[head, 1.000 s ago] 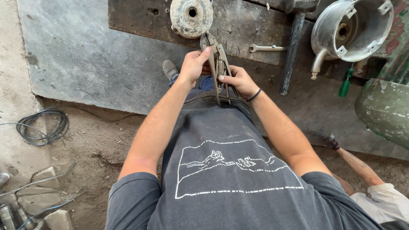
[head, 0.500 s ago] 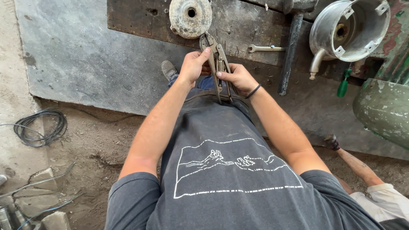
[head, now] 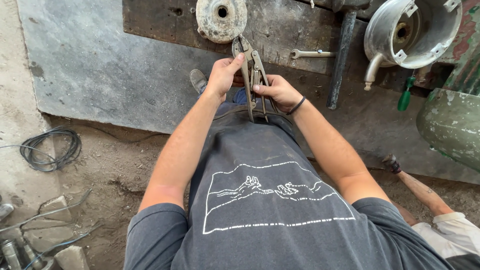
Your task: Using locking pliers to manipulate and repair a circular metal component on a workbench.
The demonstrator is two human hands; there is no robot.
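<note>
I look down over my grey shirt at both hands held in front of my waist. My left hand [head: 223, 75] grips the upper part of a pair of worn metal pliers [head: 251, 65], thumb stretched toward the jaws. My right hand [head: 276, 91], with a dark band on the wrist, holds the pliers' long handles lower down. The jaws point away from me toward a round rusty metal disc [head: 220, 19] lying on a dark wooden board [head: 165, 22].
A spanner [head: 311, 53], a long hammer [head: 342, 50] and a round metal housing [head: 411, 30] lie on the board. A green screwdriver [head: 405, 95] and green tank [head: 450, 125] sit right. Coiled cable [head: 50, 150] lies left. Another person's arm [head: 420, 187] reaches in lower right.
Both hands keep the same hold on the pliers. The view has shifted only slightly.
</note>
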